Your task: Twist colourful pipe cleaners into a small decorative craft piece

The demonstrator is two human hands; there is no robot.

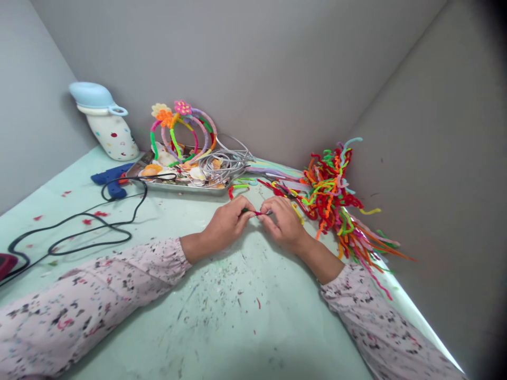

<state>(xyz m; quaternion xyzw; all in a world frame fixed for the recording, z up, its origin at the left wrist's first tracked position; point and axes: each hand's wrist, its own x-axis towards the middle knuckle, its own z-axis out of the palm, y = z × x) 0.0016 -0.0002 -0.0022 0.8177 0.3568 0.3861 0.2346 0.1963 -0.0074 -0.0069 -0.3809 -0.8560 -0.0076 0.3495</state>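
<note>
The left hand (225,224) and right hand (283,224) meet at centre frame, their grips clenched on a thin red-and-green pipe cleaner (256,212) just above the pale green bench (222,316); a shaggy multicoloured pipe-cleaner bundle (330,195) lies just right of the right hand. A steel tray (186,186) of seashells sits upper centre; a blue glue gun (113,179) lies beside it, left.

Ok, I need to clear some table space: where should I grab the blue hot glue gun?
Take the handle of the blue hot glue gun, coming from the near side with your left hand. The handle seems to point toward you, and the gun lies beside the metal tray, so that side looks open. Mind the black cord.
</note>
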